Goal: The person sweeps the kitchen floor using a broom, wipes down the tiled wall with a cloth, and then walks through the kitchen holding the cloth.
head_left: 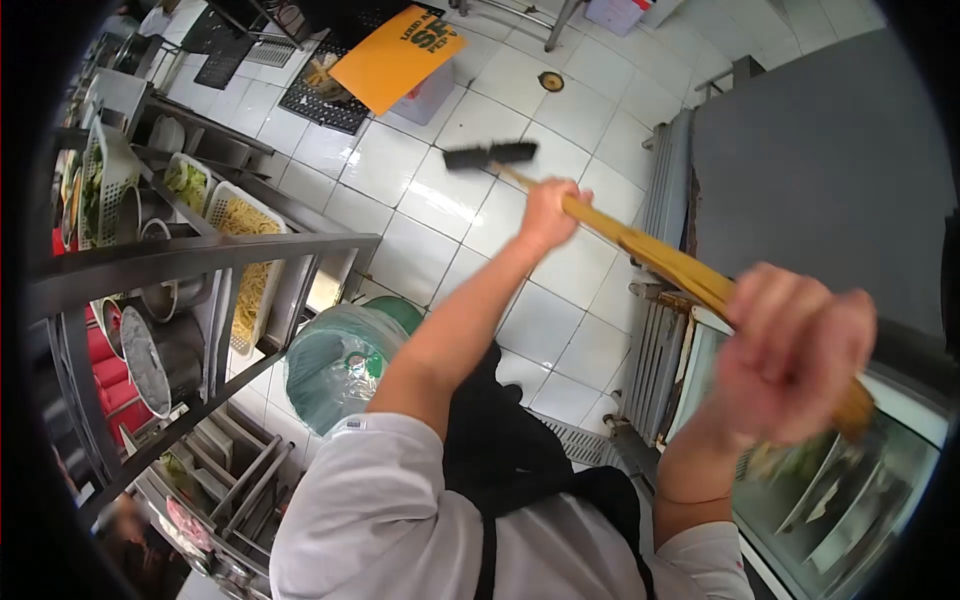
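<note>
A push broom with a long yellow handle (655,255) slants across the view, its black bristle head (490,155) over the white tiled floor, blurred by motion. My left hand (552,212) is wrapped round the lower handle, arm stretched forward. Higher up, near the handle's top end, my right hand (790,350) is closed round it, close to the camera and blurred. A small round drain (551,81) lies in the floor beyond the broom head.
A bin with a green liner (335,365) stands left of my legs. Metal shelving (200,262) holds pots and a white basket of noodle-like strips (250,215). An orange sign (400,60) rests on a plastic box. A large grey surface (815,170) and a glass-fronted cabinet (850,510) line the right.
</note>
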The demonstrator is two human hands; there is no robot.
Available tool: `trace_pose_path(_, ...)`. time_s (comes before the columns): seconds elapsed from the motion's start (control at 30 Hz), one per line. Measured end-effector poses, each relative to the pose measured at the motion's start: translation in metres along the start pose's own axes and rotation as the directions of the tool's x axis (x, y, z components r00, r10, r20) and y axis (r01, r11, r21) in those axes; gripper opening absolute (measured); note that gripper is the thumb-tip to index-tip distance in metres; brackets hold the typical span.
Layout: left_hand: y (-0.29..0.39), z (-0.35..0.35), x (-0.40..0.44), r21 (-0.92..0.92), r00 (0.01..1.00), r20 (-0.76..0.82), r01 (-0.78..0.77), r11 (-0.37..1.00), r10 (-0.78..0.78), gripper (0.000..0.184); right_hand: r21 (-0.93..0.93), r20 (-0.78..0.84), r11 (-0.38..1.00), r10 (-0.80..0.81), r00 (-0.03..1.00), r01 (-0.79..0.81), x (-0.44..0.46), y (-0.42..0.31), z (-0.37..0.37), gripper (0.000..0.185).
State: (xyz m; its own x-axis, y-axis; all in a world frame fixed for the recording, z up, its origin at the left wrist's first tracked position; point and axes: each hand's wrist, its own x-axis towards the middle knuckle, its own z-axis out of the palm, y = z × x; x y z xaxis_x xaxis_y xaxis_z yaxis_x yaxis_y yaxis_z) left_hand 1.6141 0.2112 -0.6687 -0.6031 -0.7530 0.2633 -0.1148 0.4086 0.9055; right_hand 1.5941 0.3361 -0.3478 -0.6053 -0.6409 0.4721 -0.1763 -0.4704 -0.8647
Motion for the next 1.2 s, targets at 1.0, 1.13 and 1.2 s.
trace_pose_path(1.0,-0.126,-0.210,0.107,0.114,0.518,-0.788,0.653,0.749,-0.331,0.022,0.337,0.862,0.901,-0.178,0.475,-0.274,0.193,0.219,0.145,0.024)
trace_pose_path(1.13,-0.103,-0.171,0.128,0.081,0.458,-0.858,0.569,0.818,-0.234,0.023,0.308,0.874,0.880,-0.112,0.472,-0.362,0.234,0.182,0.143,0.027)
trace_pose_path(1.2,-0.076,-0.158,0.135,0.064,0.479,-0.848,0.518,0.853,-0.227,0.027,0.338,0.892,0.862,-0.166,0.420,-0.377,0.251,0.167,0.143,0.027)
